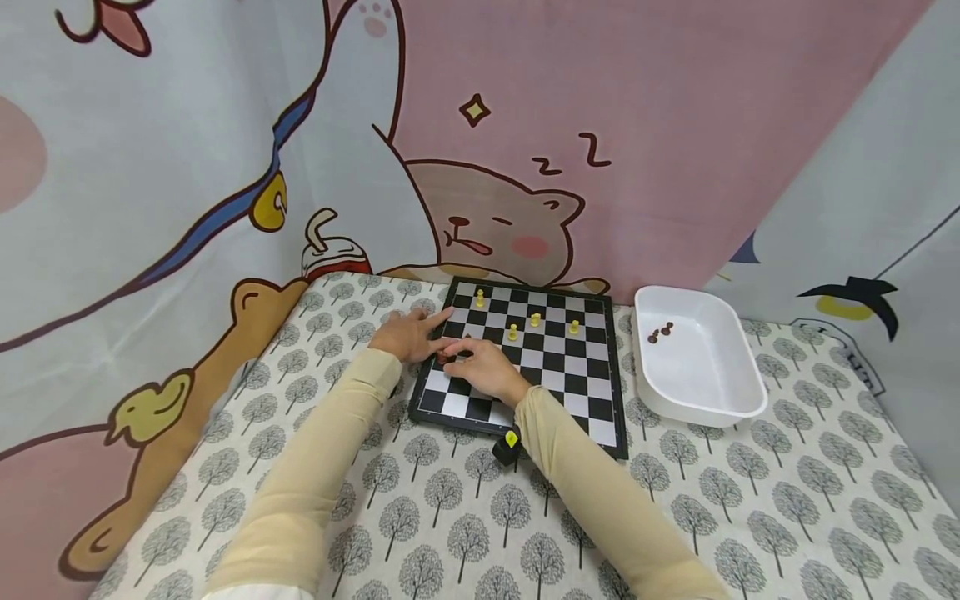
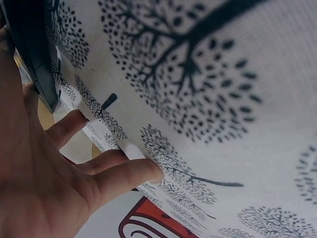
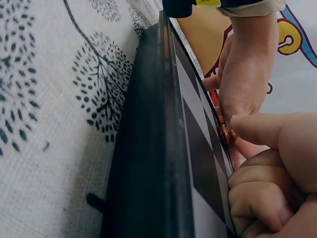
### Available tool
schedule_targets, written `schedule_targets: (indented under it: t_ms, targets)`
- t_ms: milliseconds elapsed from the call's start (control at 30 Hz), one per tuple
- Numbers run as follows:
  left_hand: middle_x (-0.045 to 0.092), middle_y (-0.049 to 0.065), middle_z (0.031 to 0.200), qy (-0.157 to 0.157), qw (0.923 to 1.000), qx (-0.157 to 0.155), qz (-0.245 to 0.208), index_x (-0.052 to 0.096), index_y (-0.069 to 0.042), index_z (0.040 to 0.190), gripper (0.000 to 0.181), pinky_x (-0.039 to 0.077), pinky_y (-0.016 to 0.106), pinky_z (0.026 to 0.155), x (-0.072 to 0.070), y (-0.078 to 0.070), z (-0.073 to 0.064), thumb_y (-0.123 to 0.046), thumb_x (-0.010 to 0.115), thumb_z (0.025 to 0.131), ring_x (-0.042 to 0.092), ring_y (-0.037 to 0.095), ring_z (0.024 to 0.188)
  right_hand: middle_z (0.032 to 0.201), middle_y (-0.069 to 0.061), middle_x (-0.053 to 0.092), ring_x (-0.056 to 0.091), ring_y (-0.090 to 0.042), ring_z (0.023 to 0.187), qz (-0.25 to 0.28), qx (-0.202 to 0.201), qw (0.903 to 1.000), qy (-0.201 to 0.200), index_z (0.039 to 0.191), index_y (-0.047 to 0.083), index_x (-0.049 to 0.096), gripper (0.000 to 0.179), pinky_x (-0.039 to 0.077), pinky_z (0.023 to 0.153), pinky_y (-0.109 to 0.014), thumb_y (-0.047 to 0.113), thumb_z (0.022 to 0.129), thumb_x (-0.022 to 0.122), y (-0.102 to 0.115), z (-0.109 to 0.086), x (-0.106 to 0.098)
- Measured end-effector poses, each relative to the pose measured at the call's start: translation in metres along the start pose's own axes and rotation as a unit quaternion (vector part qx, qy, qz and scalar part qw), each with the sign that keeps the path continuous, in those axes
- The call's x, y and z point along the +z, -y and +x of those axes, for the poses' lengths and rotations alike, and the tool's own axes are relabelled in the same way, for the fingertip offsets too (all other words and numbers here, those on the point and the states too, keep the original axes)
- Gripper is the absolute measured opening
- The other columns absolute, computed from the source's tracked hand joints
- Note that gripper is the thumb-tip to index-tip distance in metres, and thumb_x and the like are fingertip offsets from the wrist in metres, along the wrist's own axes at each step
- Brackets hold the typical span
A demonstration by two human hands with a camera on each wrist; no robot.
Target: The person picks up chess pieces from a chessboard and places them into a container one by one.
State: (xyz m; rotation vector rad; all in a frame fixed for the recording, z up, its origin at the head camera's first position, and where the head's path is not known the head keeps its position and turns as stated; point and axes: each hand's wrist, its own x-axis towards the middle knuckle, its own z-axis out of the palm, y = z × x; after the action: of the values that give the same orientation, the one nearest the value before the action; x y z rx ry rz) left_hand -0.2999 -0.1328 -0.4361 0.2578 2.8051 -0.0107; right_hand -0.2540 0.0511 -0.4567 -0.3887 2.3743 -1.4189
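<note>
A black-and-white chessboard [image 1: 576, 384] lies on the table. At its left edge is my left hand [image 1: 407, 335], fingers spread, some over the border and others beside it above the cloth. My right hand [image 1: 491, 372] reaches over the left squares. Its thumb and forefinger pinch a small reddish-brown chess piece [image 3: 226, 133] on the board, close to the left hand. The other right fingers curl against the squares in the right wrist view. Much of the piece is hidden by the fingers. Several yellow chess pieces [image 1: 513, 332] stand on the far part of the board.
To the board's right stands a white plastic tub [image 1: 701, 408] with two reddish-brown pieces [image 1: 660, 332] inside. A tree-patterned cloth [image 1: 468, 542] covers the table. Printed fabric [image 1: 675, 150] hangs behind and at the sides. A black band with a yellow mark [image 1: 510, 442] is at the right wrist.
</note>
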Motion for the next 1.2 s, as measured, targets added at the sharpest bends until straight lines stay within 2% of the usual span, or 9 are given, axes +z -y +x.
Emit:
schedule_targets:
  t_ms: [300, 500, 667, 800, 900, 1033, 1100, 1200]
  targets:
    - [0.021, 0.009, 0.171, 0.008, 1.0000, 0.002, 0.000, -0.001, -0.051, 0.160, 0.070, 0.053, 0.062, 0.102, 0.0005, 0.0013, 0.0019, -0.075, 0.026, 0.100, 0.031, 0.053, 0.149, 0.134, -0.002, 0.069, 0.067, -0.014, 0.081, -0.010, 0.003, 0.9999, 0.003, 0.122, 0.018, 0.070, 0.028, 0.052, 0.069, -0.026, 0.026, 0.096, 0.072, -0.0006, 0.0008, 0.0023]
    - [0.021, 0.010, 0.171, 0.004, 1.0000, 0.003, -0.004, 0.000, -0.050, 0.161, 0.072, 0.052, 0.064, 0.103, -0.0004, 0.0014, 0.0021, -0.076, 0.027, 0.099, 0.030, 0.053, 0.149, 0.141, -0.002, 0.065, 0.069, -0.013, 0.085, -0.002, 0.000, 1.0000, 0.002, 0.119, 0.017, 0.071, 0.025, 0.053, 0.071, -0.026, 0.024, 0.095, 0.072, 0.0009, -0.0005, 0.0008]
    - [0.022, 0.010, 0.171, 0.005, 1.0000, 0.005, 0.004, 0.000, -0.050, 0.161, 0.071, 0.051, 0.065, 0.104, -0.0016, 0.0015, 0.0023, -0.075, 0.026, 0.100, 0.031, 0.052, 0.149, 0.147, 0.000, 0.061, 0.067, -0.014, 0.078, -0.004, -0.006, 1.0000, 0.007, 0.124, 0.017, 0.071, 0.029, 0.052, 0.066, -0.026, 0.023, 0.096, 0.072, 0.0024, -0.0011, 0.0001]
    - [0.021, 0.009, 0.171, 0.006, 1.0000, 0.005, -0.002, 0.000, -0.051, 0.161, 0.072, 0.051, 0.065, 0.105, -0.0014, 0.0017, 0.0028, -0.076, 0.027, 0.099, 0.030, 0.053, 0.149, 0.150, 0.001, 0.058, 0.067, -0.012, 0.078, -0.013, -0.009, 0.9999, 0.005, 0.119, 0.017, 0.072, 0.025, 0.051, 0.066, -0.026, 0.024, 0.095, 0.072, 0.0014, -0.0009, 0.0006]
    - [0.021, 0.009, 0.171, 0.006, 1.0000, 0.005, -0.005, 0.000, -0.051, 0.161, 0.072, 0.051, 0.065, 0.105, -0.0006, 0.0016, 0.0028, -0.077, 0.027, 0.099, 0.029, 0.053, 0.150, 0.147, 0.000, 0.060, 0.062, -0.009, 0.070, -0.016, -0.010, 0.9998, 0.005, 0.118, 0.017, 0.072, 0.024, 0.049, 0.060, -0.024, 0.024, 0.096, 0.071, 0.0005, -0.0011, 0.0016]
    - [0.023, 0.011, 0.170, -0.005, 0.9999, 0.012, 0.002, 0.003, -0.049, 0.161, 0.072, 0.050, 0.065, 0.106, 0.0004, 0.0013, 0.0021, -0.075, 0.027, 0.099, 0.032, 0.055, 0.148, 0.127, -0.009, 0.072, 0.049, -0.007, 0.052, -0.031, -0.020, 0.9993, 0.011, 0.126, 0.016, 0.070, 0.030, 0.042, 0.048, -0.023, 0.023, 0.097, 0.070, 0.0008, -0.0016, 0.0029]
    - [0.025, 0.012, 0.170, -0.012, 0.9998, 0.017, 0.004, 0.004, -0.048, 0.162, 0.071, 0.049, 0.065, 0.107, 0.0006, 0.0013, 0.0017, -0.075, 0.028, 0.100, 0.032, 0.056, 0.147, 0.129, -0.010, 0.071, 0.045, -0.007, 0.049, -0.044, -0.028, 0.9986, 0.011, 0.128, 0.017, 0.070, 0.031, 0.040, 0.047, -0.022, 0.023, 0.097, 0.069, 0.0015, -0.0020, 0.0032]
    - [0.025, 0.013, 0.170, -0.014, 0.9997, 0.019, -0.002, 0.005, -0.048, 0.162, 0.072, 0.048, 0.066, 0.107, 0.0010, 0.0015, 0.0017, -0.075, 0.029, 0.100, 0.030, 0.058, 0.147, 0.139, -0.009, 0.065, 0.046, -0.008, 0.053, -0.059, -0.035, 0.9976, 0.010, 0.124, 0.017, 0.072, 0.027, 0.041, 0.052, -0.024, 0.023, 0.097, 0.069, 0.0019, -0.0027, 0.0035]
